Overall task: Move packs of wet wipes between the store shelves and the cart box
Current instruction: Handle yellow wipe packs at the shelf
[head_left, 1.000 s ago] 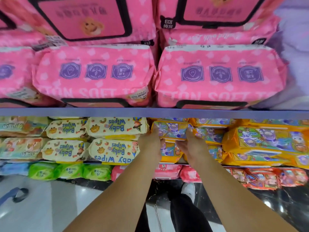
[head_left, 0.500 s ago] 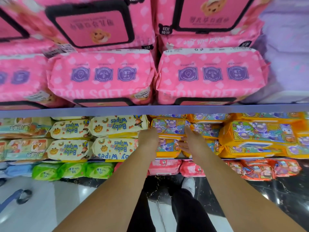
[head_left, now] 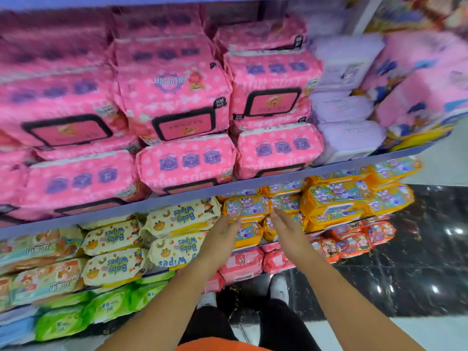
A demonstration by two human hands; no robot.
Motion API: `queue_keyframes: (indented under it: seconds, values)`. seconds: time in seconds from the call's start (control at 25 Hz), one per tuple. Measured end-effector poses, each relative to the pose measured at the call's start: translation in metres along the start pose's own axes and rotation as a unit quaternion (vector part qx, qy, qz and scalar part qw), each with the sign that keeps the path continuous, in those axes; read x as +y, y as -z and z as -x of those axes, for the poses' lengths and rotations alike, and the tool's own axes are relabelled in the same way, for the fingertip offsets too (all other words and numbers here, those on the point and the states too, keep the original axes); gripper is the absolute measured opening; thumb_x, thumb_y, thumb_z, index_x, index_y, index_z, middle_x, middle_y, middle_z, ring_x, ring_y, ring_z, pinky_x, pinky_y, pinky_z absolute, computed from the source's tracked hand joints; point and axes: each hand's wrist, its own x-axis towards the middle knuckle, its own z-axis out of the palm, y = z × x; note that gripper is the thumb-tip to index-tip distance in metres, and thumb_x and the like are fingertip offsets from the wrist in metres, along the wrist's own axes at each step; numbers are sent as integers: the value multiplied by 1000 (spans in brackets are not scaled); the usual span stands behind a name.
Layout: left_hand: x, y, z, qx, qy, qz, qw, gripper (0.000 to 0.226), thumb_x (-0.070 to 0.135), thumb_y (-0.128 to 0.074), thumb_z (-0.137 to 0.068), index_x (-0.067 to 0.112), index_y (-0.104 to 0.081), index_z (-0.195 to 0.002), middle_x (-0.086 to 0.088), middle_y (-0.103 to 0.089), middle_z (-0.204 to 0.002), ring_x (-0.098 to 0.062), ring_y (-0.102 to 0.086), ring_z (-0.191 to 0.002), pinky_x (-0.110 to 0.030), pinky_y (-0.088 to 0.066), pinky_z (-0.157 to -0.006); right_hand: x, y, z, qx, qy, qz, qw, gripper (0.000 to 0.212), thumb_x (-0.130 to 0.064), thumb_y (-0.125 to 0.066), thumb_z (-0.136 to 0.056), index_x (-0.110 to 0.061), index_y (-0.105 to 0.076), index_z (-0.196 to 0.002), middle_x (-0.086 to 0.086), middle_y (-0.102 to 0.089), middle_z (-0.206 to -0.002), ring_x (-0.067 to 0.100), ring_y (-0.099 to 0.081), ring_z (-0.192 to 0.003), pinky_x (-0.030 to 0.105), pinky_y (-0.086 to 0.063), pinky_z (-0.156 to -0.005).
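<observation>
Both hands have eased off the orange pack. The left hand and right hand now hang flat-fingered just either side of it, holding nothing. The pack still sits on its stack below the pink packs. It looks freshly placed rather than about to be lifted. No cart box is in sight.

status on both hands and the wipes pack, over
Left hand open, right hand open. Orange wipes pack between them, not gripped. Baby Wipes packs tight on its left, nothing across the reach.
</observation>
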Motion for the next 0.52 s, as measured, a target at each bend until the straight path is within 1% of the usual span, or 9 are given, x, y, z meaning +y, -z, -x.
queue_keyframes:
  seconds: [0.08, 0.12, 0.16, 0.2, 0.24, 0.32, 0.4, 0.48, 0.52]
  values:
    - [-1, 16, 19, -15, -24, 12, 1000, 61, 57, -45, -103, 26, -41, -155, 5, -33, -164, -17, -31, -150, -42, -23, -125, -10, -2, 25, 11, 8, -21, 1000, 53, -43, -41, -105, -22, -36, -154, 0, -42, -156, 11, -42, -136, 16, -34, -91]
    - [-1, 24, 29, -21, -38, 18, 999, 56, 56, -45, -103, 28, -46, -151, 7, -37, -161, -15, -34, -148, -40, -25, -123, -14, -3, 38, 14, 16, -24, 999, 52, -42, -41, -105, -23, -37, -154, 2, -41, -156, 12, -42, -137, 14, -36, -91]
    - [-2, 32, 39, -24, -45, 27, 998, 49, 54, -45, -104, 30, -49, -146, 10, -41, -156, -13, -39, -142, -35, -28, -118, -15, -5, 48, 17, 27, -25, 999, 52, -42, -41, -105, -24, -37, -154, 2, -40, -157, 13, -40, -140, 16, -33, -95]
    - [-3, 40, 53, -22, -52, 39, 998, 44, 51, -45, -104, 32, -50, -143, 12, -44, -150, -11, -42, -136, -30, -30, -112, -16, -7, 58, 18, 41, -23, 999, 52, -43, -42, -105, -25, -37, -154, -1, -38, -159, 15, -36, -143, 21, -29, -102]
    - [-7, 47, 65, -12, -54, 54, 997, 45, 49, -45, -104, 31, -48, -146, 12, -45, -147, -9, -42, -132, -29, -30, -108, -15, -10, 65, 16, 55, -20, 998, 52, -43, -42, -105, -25, -37, -154, -4, -35, -159, 15, -33, -145, 25, -26, -107]
    - [-23, 60, 93, 16, -46, 80, 996, 54, 51, -47, -103, 26, -44, -151, 11, -44, -146, -10, -41, -133, -29, -30, -105, -14, -22, 79, -3, 77, -4, 997, 53, -45, -42, -104, -26, -38, -153, -6, -34, -159, 15, -31, -147, 31, -25, -114]
    - [-50, 75, 124, 66, -32, 103, 992, 59, 54, -48, -102, 25, -42, -153, 11, -43, -147, -14, -38, -143, -29, -30, -106, -13, -41, 91, -42, 97, 13, 994, 54, -47, -44, -103, -27, -39, -152, -6, -34, -160, 16, -32, -146, 34, -25, -116]
    - [-78, 91, 160, 124, -12, 147, 981, 64, 58, -51, -99, 26, -40, -154, 15, -40, -144, -16, -35, -146, -31, -29, -109, -12, -67, 104, -87, 120, 38, 988, 52, -46, -43, -103, -26, -40, -151, -6, -34, -159, 16, -31, -147, 30, -24, -113]
    - [-94, 99, 178, 153, -2, 173, 973, 70, 63, -53, -96, 27, -38, -154, 14, -40, -146, -18, -37, -145, -34, -31, -112, -13, -84, 112, -112, 130, 53, 984, 51, -45, -42, -104, -25, -40, -151, -5, -35, -159, 17, -31, -147, 28, -24, -111]
